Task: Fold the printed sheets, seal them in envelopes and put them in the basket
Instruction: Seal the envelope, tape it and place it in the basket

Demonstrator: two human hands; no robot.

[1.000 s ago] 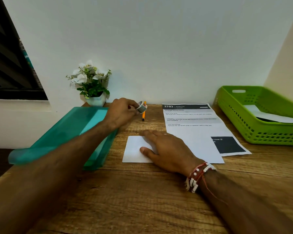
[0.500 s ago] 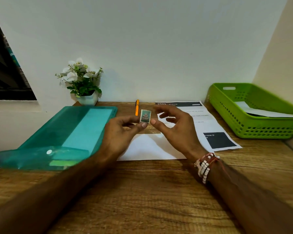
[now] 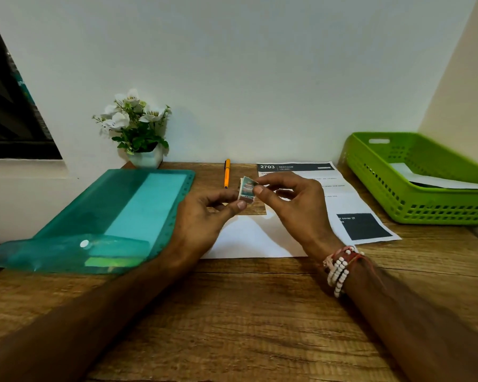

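A small postage stamp [image 3: 247, 189] is held above the desk between both hands. My left hand [image 3: 204, 216] pinches its lower edge with thumb and fingers; my right hand [image 3: 295, 205] pinches its upper right edge. Below the hands a white envelope [image 3: 249, 241] lies flat on the wooden desk. A printed sheet [image 3: 342, 194] with a dark header and a black square lies to the right, partly under my right hand. The green plastic basket [image 3: 398, 199] stands at the far right with a white envelope [image 3: 431, 179] inside.
A teal plastic folder [image 3: 108, 219] lies on the left of the desk. An orange pen [image 3: 226, 173] rests near the wall. A small white pot of white flowers [image 3: 138, 133] stands at the back left. The wall closes the desk's far side and right corner.
My left hand brought the stamp from near the pen to the desk's middle. My right hand lifted off the envelope and took hold of the stamp's other edge.
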